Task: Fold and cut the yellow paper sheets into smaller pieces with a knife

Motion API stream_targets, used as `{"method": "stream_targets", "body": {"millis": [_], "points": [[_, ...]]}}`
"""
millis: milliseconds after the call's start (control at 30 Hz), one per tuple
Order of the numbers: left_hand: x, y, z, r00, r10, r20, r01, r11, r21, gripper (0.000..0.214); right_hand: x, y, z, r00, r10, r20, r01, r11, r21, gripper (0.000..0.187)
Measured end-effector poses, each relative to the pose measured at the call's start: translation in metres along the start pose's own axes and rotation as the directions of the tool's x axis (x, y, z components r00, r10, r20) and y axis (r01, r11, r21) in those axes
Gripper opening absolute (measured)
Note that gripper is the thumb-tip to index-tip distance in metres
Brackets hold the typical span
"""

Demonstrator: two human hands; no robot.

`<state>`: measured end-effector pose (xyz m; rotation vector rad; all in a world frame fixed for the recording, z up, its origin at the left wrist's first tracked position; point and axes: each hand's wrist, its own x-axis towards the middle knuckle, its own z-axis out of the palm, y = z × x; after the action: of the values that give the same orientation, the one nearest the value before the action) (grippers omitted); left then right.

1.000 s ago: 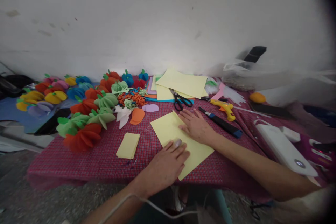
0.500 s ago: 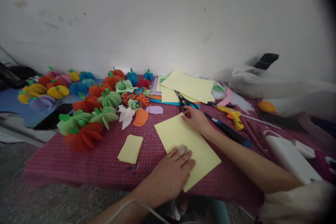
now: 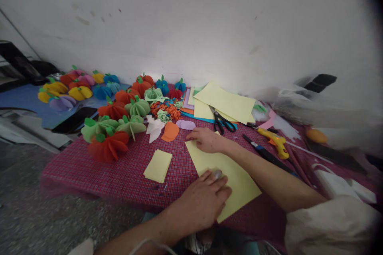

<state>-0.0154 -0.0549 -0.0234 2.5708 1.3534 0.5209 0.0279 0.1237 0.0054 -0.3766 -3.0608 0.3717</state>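
Note:
A pale yellow paper sheet (image 3: pixel 230 175) lies on the red checked tablecloth (image 3: pixel 125 175). My left hand (image 3: pixel 203 201) rests flat on the sheet's near edge, fingers stretched out. My right hand (image 3: pixel 206 140) lies on the sheet's far left corner, fingers together and lightly curled, with nothing visibly in it. A small folded yellow stack (image 3: pixel 158 165) sits to the left of the sheet. Black scissors (image 3: pixel 223 121) lie just beyond my right hand.
Many paper pumpkins in orange (image 3: pixel 108 147), green (image 3: pixel 137 107), yellow and blue fill the left. Paper scraps (image 3: pixel 170 130), more yellow sheets (image 3: pixel 227 103), a yellow glue gun (image 3: pixel 277 140), a blue-ended cutter (image 3: pixel 266 153) and a white device (image 3: pixel 344 183) lie to the right. A wall rises behind.
My right hand moved from the sheet's middle up toward the scissors, then left to the sheet's far left corner. The view has swung left. My left hand stays on the sheet.

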Motion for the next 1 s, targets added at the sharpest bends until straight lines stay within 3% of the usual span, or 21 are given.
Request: {"method": "stream_targets", "body": {"millis": [333, 467, 767, 900, 1000], "points": [[-0.001, 0.0, 0.0, 1.0, -0.001, -0.007, 0.001, 1.0, -0.001, 0.033, 0.011, 0.005, -0.004, 0.992, 0.027, 0.12, -0.04, 0.993, 0.109, 0.034], [-0.001, 0.0, -0.001, 1.0, 0.005, -0.007, -0.005, 1.0, 0.011, 0.032, 0.011, 0.003, -0.009, 0.991, -0.005, 0.132, -0.002, 0.998, 0.055, 0.025], [-0.002, 0.0, 0.0, 1.0, -0.003, -0.025, 0.004, 1.0, 0.023, 0.033, 0.011, -0.005, -0.013, 0.969, 0.089, 0.229, -0.074, 0.994, -0.074, 0.035], [-0.002, 0.0, 0.0, 0.999, -0.005, -0.042, 0.006, 1.0, 0.024, 0.031, 0.011, -0.02, -0.01, 0.958, 0.224, 0.18, -0.204, 0.971, -0.125, 0.03], [-0.003, 0.0, 0.0, 0.999, 0.002, -0.044, 0.001, 0.999, 0.048, 0.031, 0.012, -0.036, -0.004, 0.92, 0.38, 0.094, -0.354, 0.91, -0.215, 0.048]]}}
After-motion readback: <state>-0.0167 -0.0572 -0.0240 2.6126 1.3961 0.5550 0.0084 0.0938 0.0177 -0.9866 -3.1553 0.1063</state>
